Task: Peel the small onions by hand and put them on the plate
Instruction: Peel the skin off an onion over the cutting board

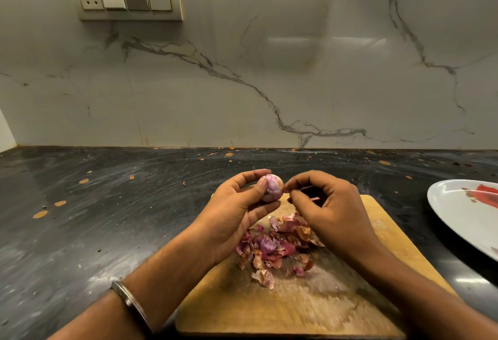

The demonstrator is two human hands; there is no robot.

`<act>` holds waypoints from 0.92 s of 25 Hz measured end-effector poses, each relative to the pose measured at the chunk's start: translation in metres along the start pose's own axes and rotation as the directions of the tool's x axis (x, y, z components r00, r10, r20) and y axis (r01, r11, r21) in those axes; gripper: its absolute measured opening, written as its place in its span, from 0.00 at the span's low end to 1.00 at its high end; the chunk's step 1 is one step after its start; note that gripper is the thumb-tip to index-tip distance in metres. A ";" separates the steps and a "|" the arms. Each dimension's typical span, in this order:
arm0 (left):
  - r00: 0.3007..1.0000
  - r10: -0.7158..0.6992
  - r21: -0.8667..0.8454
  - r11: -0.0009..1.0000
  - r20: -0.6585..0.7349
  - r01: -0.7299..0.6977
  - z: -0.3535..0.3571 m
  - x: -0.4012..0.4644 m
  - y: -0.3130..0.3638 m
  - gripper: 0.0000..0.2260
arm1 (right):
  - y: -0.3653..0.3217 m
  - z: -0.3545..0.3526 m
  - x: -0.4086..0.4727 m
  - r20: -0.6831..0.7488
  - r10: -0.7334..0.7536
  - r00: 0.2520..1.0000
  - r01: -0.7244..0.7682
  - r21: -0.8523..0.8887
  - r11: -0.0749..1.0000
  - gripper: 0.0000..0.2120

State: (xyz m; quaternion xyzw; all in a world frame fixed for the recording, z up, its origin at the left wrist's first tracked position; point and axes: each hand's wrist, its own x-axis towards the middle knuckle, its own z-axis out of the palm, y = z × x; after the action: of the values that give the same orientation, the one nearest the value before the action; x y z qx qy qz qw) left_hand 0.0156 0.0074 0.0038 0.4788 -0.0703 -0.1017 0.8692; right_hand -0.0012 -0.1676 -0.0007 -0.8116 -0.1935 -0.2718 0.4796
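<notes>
Wooden board (310,310) nearest — left fingers (262,175) around upright onion (270,187), right fingers (297,182) pinching peel

Beneath the fingers (292,191) a heap of onion skins (275,248) cluttered the cutting board (310,310); right of them bare counter (398,178) ran unobstructed to the plate (458,221).

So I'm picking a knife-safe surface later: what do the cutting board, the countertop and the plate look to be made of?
Cutting board: seemingly wood, matte tan, with grain and pale scuffed wear. Countertop: likely polished dark stone, glossy reflections, fine speckle, orange spots on it. Plate: smooth glossy white with a red print; ceramic or melamine, cannot tell which.
</notes>
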 end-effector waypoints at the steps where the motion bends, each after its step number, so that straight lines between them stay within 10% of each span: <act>1: 1.000 0.002 0.002 1.000 0.004 -0.002 0.000 0.000 -0.001 0.17 | -0.001 -0.001 -0.001 -0.006 -0.009 1.000 0.009 0.024 1.000 0.04; 23: 1.000 0.005 0.126 0.992 0.002 -0.005 0.000 -0.004 -0.005 0.22 | 0.009 -0.005 0.003 0.043 0.082 0.996 -0.085 0.081 0.993 0.05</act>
State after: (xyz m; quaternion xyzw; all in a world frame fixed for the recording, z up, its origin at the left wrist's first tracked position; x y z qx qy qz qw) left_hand 0.0109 0.0057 -0.0002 0.5323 -0.0787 -0.0953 0.8375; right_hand 0.0047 -0.1761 -0.0024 -0.8037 -0.1798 -0.2273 0.5198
